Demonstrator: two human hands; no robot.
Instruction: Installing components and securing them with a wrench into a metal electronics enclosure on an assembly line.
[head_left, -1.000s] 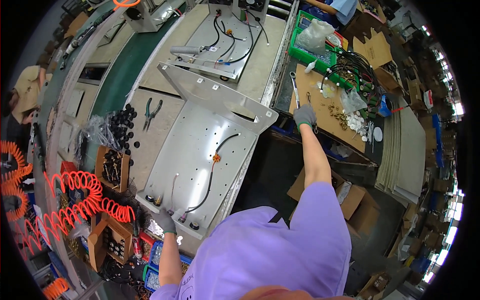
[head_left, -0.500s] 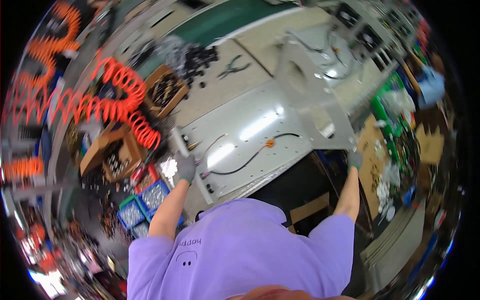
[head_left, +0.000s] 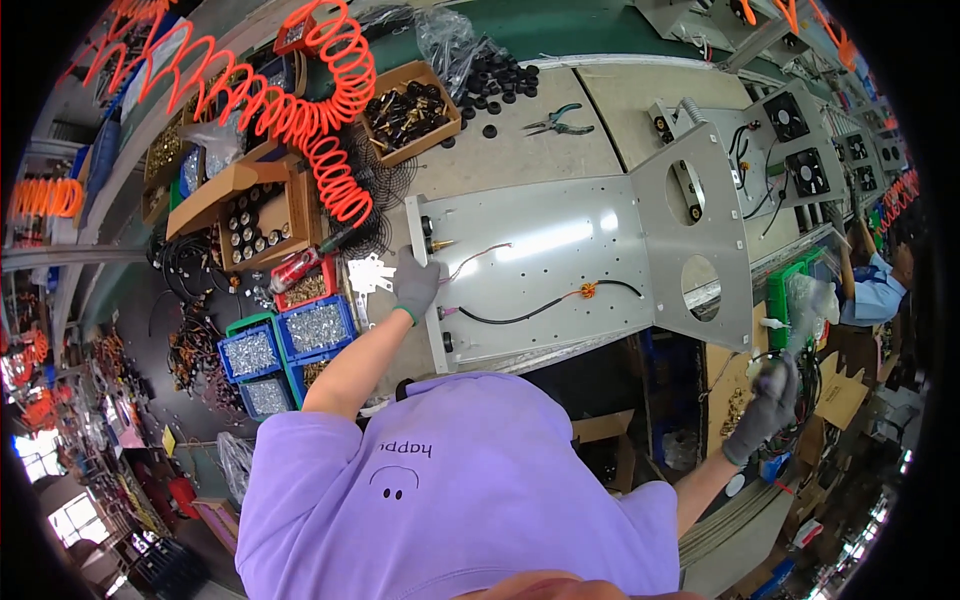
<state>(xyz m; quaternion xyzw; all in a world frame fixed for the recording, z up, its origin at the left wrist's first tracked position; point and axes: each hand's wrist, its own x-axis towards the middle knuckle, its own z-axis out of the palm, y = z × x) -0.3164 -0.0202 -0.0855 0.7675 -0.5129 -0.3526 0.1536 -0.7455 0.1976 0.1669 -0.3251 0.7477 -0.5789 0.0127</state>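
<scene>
A grey sheet-metal chassis (head_left: 550, 245) lies on the workbench, its upright end plate (head_left: 665, 235) with cut-out openings standing at the right. My left hand (head_left: 417, 284), in a grey glove, is closed round the chassis's left end flange. Beside it a black cable (head_left: 510, 318) with an orange-wound ring (head_left: 587, 290) and a thin brown wire run over the metal. My right hand (head_left: 765, 412), also gloved, is away from the chassis at the right, fingers curled round something dark. Blur and the greyish smear above it keep me from making out what it is.
Pliers (head_left: 560, 122) and black round caps (head_left: 490, 130) lie behind the chassis. Left are a box of brass-and-black fittings (head_left: 410, 110), blue screw bins (head_left: 315, 327) and an orange coiled hose (head_left: 340, 180). A co-worker (head_left: 870, 290) stands near green crates (head_left: 785, 300) at right.
My right hand has left the chassis's right end plate and moved right and nearer to me, closing round something. My left hand stays on the left flange. The whole view has turned.
</scene>
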